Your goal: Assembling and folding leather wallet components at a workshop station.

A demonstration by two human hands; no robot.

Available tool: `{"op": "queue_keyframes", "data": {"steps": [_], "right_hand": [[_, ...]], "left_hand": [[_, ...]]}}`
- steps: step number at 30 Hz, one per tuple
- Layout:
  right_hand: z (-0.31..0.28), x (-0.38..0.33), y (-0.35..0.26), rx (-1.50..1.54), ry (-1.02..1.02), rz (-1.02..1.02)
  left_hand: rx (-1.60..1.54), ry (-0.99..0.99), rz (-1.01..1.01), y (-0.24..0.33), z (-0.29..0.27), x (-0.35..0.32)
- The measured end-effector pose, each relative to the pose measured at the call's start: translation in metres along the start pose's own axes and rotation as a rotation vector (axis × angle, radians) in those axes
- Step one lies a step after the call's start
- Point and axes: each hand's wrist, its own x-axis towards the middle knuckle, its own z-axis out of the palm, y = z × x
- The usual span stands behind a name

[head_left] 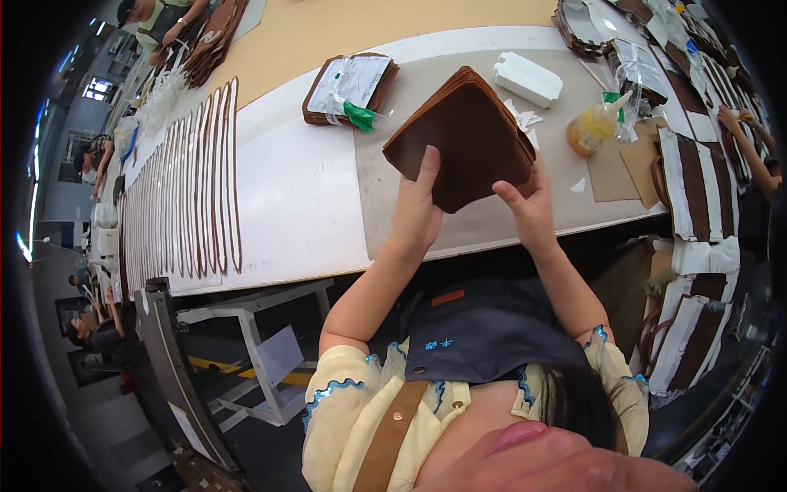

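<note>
A thick stack of dark brown leather pieces [463,148] is held up over the near part of the table, between both hands. My left hand [420,197] is closed on its lower left edge, with the thumb lying on the top piece. On the lower right edge my right hand [531,201] grips the stack, thumb in front and fingers hidden behind. Left of the stack lies a plastic-wrapped bundle of brown pieces [348,88] with a paper sheet and green tape. A white foam block [528,79] and white paper scraps [523,116] lie just beyond it to the right.
A squeeze bottle [592,129] with yellowish contents stands to the right. Long brown-and-white strips [184,184] lie in a row at the left. More striped leather pieces [697,184] are stacked on the right. Other people [156,29] work around the table.
</note>
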Motion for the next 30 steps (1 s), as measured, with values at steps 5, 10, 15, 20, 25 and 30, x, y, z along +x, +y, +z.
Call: {"op": "queue_keyframes", "data": {"steps": [5, 10, 15, 20, 25, 30], "right_hand": [[0.005, 0.006, 0.002, 0.018, 0.156, -0.025], [-0.012, 0.018, -0.017, -0.233, -0.092, -0.181], [-0.019, 0.005, 0.002, -0.296, -0.177, -0.011], [-0.019, -0.002, 0.012, -0.400, -0.075, 0.004], [-0.015, 0.005, -0.013, -0.338, -0.039, -0.279], [-0.020, 0.021, -0.072, -0.885, -0.148, -0.686]], "left_hand": [[0.048, -0.087, 0.019, -0.016, -0.007, 0.003], [0.558, -0.096, 0.488, -0.001, -0.028, 0.023], [0.592, -0.248, 0.325, -0.016, -0.046, 0.021], [0.680, -0.154, 0.547, -0.031, -0.021, 0.011], [0.547, -0.157, 0.373, -0.024, -0.040, 0.009], [0.590, -0.169, 0.386, -0.029, -0.038, 0.008]]}}
